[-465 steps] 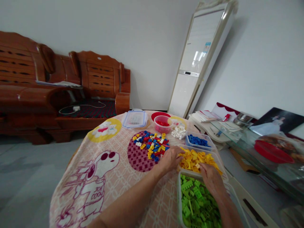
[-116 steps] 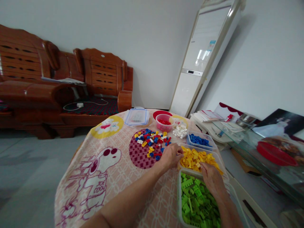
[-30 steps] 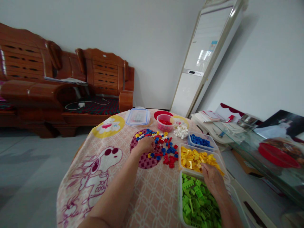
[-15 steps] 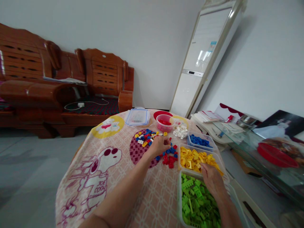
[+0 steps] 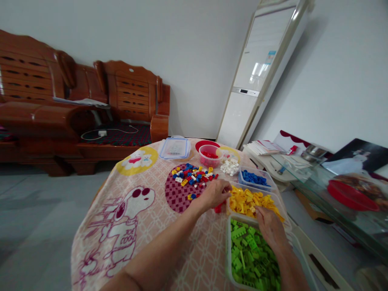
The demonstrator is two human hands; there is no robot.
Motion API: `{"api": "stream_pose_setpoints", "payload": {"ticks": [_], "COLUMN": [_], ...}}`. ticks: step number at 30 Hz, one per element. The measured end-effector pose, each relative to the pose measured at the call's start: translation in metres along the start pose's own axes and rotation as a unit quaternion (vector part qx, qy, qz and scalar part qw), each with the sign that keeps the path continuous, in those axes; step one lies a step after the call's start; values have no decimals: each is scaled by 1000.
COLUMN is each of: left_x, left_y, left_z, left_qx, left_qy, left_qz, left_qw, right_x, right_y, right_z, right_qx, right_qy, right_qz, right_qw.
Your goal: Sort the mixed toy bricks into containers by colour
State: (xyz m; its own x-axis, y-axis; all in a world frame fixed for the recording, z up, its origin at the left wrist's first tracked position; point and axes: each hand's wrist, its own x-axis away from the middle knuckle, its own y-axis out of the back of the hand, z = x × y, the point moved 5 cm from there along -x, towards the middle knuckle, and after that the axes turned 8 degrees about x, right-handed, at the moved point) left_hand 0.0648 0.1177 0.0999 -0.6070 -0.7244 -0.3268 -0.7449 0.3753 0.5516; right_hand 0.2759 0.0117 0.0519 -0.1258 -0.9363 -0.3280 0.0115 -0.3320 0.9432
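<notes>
Yellow bricks (image 5: 247, 201) are lying heaped in a clear tub (image 5: 278, 200) btwn blue bricks (image 5: 254, 178) & green bricks (image 5: 254, 252), each in its own tub. L hand (image 5: 216, 193) is hovering by the yellow tub's left edge, fingers curled nearly tgthr; can't tell if it's holding a pc. R hand (image 5: 269, 221) is resting at the near edge, thumb & fingertips close tgthr over the yellow heap; can't tell if anything's pinched. Mixed bricks (image 5: 198, 176) are sitting on the tablecloth (image 5: 200, 250), w/ red bricks (image 5: 218, 208) peeking out below L hand.
</notes>
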Motion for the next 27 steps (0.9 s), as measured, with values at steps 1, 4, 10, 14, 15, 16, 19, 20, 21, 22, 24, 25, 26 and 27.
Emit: {"api": "stream_pose_setpoints", "payload": {"ticks": [1, 4, 10, 14, 15, 16, 19, 20, 21, 22, 24, 25, 26, 27], "left_x": [0, 6, 29, 36, 37, 37, 38, 37, 37, 36, 32, 31, 29, 27], "left_y": [11, 48, 94, 86, 83, 79, 72, 71, 71, 71, 75, 78, 82, 85], "left_z": [4, 24, 67, 84, 86, 89, 93, 93, 92, 91, 87, 85, 83, 80], "left_qx": [-8, -67, -138, -90, -89, -92, -100, -102, -103, -107, -129, -143, -157, -166], "left_qy": [5, 62, 184, 232, 243, 255, 291, 293, 289, 278, 241, 220, 202, 189], "left_qz": [9, 35, 86, 162, 171, 179, 184, 179, 171, 160, 125, 103, 80, 57], "left_qw": [1000, 995, 969, 955, 951, 946, 934, 934, 936, 941, 954, 959, 963, 966], "right_x": [0, -1, -2, 0, 0, 0, 0, 0, 0, 0, -1, -1, -1, 0], "right_y": [0, -1, -3, -4, -4, -4, -4, -5, -5, -5, -4, -4, -3, -3], "right_z": [0, -1, -2, -2, -2, -3, -4, -4, -5, -4, -3, -3, -3, -2], "right_qx": [2, 9, 5, 5, 6, 7, 6, 5, 3, 1, 0, -1, -2, -3], "right_qy": [-1, -4, -5, -5, -3, -1, -2, -3, -3, -3, -2, -2, -1, -1], "right_qz": [1, 11, 24, 11, 10, 9, 5, 6, 8, 10, 12, 11, 9, 8], "right_qw": [1000, 1000, 1000, 1000, 1000, 1000, 1000, 1000, 1000, 1000, 1000, 1000, 1000, 1000]}}
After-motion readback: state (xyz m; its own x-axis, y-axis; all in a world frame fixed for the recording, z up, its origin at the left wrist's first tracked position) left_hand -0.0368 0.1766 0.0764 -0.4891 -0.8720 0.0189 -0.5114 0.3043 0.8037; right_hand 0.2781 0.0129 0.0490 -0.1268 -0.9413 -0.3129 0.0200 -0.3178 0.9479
